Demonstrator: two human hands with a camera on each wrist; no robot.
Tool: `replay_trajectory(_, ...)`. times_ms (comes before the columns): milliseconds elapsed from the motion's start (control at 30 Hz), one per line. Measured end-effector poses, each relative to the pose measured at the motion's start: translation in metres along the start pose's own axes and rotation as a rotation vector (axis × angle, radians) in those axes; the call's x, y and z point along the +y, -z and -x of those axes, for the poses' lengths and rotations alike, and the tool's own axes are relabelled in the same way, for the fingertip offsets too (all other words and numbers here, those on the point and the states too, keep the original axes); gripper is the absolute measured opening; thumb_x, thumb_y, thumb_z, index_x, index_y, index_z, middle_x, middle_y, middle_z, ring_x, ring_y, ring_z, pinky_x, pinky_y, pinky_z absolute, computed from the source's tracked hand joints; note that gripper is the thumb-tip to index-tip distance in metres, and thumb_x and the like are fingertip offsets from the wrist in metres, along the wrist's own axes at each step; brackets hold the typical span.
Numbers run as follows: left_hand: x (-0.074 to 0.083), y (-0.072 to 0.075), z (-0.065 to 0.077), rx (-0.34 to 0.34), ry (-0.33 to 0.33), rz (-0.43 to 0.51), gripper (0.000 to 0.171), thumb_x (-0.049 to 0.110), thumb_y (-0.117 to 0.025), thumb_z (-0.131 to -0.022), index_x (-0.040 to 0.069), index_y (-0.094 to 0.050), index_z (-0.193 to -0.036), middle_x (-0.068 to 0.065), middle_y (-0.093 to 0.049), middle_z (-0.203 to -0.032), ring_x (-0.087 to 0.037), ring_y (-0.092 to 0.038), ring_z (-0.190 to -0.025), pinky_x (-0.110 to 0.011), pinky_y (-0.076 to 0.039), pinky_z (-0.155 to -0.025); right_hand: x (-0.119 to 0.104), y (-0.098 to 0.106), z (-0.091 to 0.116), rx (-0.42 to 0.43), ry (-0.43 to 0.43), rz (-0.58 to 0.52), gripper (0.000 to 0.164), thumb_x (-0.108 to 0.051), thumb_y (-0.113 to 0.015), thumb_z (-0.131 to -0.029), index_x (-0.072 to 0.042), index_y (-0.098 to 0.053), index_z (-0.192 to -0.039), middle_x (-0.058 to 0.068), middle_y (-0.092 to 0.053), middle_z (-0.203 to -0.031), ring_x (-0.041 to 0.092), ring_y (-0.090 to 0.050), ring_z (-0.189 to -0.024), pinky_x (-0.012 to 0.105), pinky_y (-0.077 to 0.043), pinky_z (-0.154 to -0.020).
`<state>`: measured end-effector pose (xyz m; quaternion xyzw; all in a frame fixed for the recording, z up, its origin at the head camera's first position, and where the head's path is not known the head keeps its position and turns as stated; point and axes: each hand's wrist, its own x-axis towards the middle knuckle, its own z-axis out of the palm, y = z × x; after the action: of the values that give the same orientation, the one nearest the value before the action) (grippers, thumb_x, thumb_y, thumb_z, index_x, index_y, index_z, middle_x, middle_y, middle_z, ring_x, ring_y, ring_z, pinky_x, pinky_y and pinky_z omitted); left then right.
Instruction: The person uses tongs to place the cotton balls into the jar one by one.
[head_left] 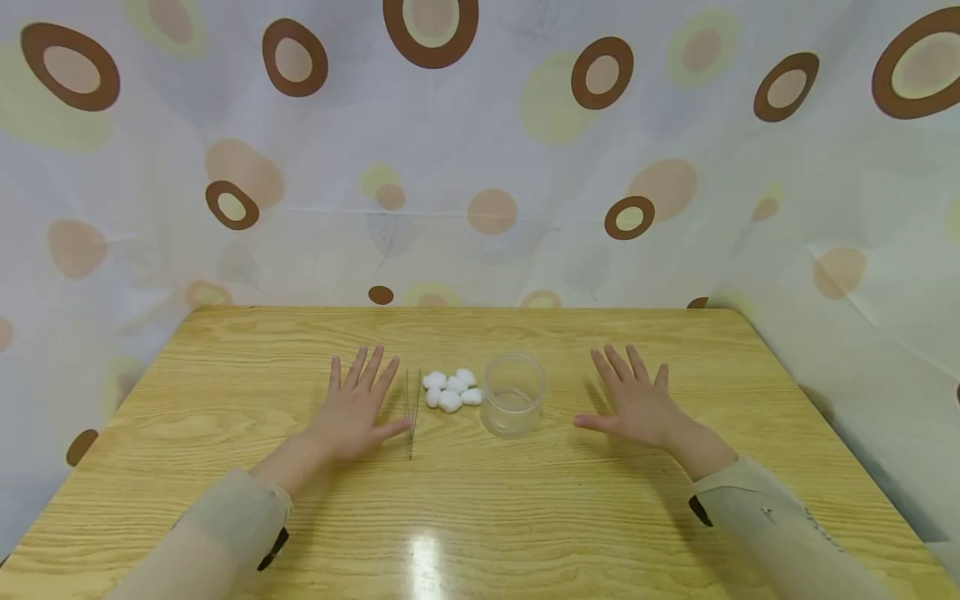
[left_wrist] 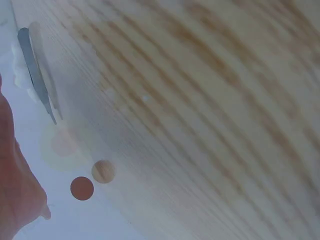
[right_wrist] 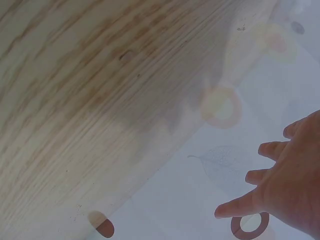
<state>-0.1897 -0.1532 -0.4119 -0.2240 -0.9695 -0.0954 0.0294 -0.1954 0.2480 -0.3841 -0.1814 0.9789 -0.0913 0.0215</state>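
Observation:
My left hand (head_left: 352, 418) is spread with straight fingers over the table, just left of a pair of metal tweezers (head_left: 417, 400). Its thumb overlaps the tweezers in the head view; whether it touches them I cannot tell. The left wrist view shows the tweezers (left_wrist: 34, 70) apart from the part of the hand (left_wrist: 17, 185) seen there. Several white cotton balls (head_left: 451, 401) lie clustered right of the tweezers. Beside them stands a clear round container (head_left: 513, 396), its top open. My right hand (head_left: 637, 408), fingers fanned out and holding nothing, is to the container's right; it also appears in the right wrist view (right_wrist: 292, 175).
The wooden table (head_left: 480, 500) has a pale wood grain and ends at a far edge. Behind it and along both sides hangs a white cloth (head_left: 435, 133) patterned with brown and pale ovals. A light reflection shows near the table's front.

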Motion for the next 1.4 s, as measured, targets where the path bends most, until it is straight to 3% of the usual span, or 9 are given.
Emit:
replay_trajectory(500,-0.002,0.000,-0.012,0.072,-0.202,-0.086,0.065,0.032,-0.072,-0.081,0.012,-0.046,-0.136,-0.016,-0.032,-0.149,-0.040,-0.024,-0.140,-0.069,-0.009,-0.112,0.002,-0.001,0.003,0.018,-0.005,0.010,0.100,-0.065,-0.058,-0.080,-0.008,-0.014,-0.150,0.024,-0.016,-0.153,0.052,-0.007,-0.138,0.085,-0.005,-0.095)
replay_trajectory(800,-0.001,-0.001,-0.019,0.079,-0.301,-0.170,0.048,0.020,-0.074,-0.079,0.016,-0.058,-0.125,-0.014,-0.042,-0.144,-0.038,-0.032,-0.136,-0.067,-0.019,-0.111,-0.005,-0.001,0.001,-0.007,0.003,-0.029,0.097,-0.061,-0.059,-0.081,-0.005,-0.017,-0.148,0.025,-0.016,-0.153,0.052,-0.005,-0.138,0.085,-0.004,-0.096)
replay_trajectory(1067,0.005,0.001,-0.027,0.008,-0.355,-0.233,0.035,0.018,-0.072,-0.081,0.022,-0.064,-0.115,-0.009,-0.047,-0.140,-0.033,-0.036,-0.135,-0.062,-0.024,-0.112,-0.011,-0.004,-0.005,-0.009,0.016,-0.024,0.095,-0.059,-0.060,-0.081,-0.004,-0.020,-0.148,0.024,-0.019,-0.152,0.051,-0.006,-0.139,0.084,-0.006,-0.097)
replay_trajectory(1400,0.004,-0.001,-0.031,0.057,-0.478,-0.338,0.022,0.013,-0.072,-0.081,0.021,-0.070,-0.101,0.001,-0.062,-0.116,-0.024,-0.050,-0.120,-0.052,-0.036,-0.108,-0.011,-0.004,-0.005,0.000,0.010,-0.001,0.096,-0.064,-0.058,-0.080,-0.005,-0.022,-0.147,0.024,-0.023,-0.151,0.051,-0.010,-0.138,0.083,-0.007,-0.098)
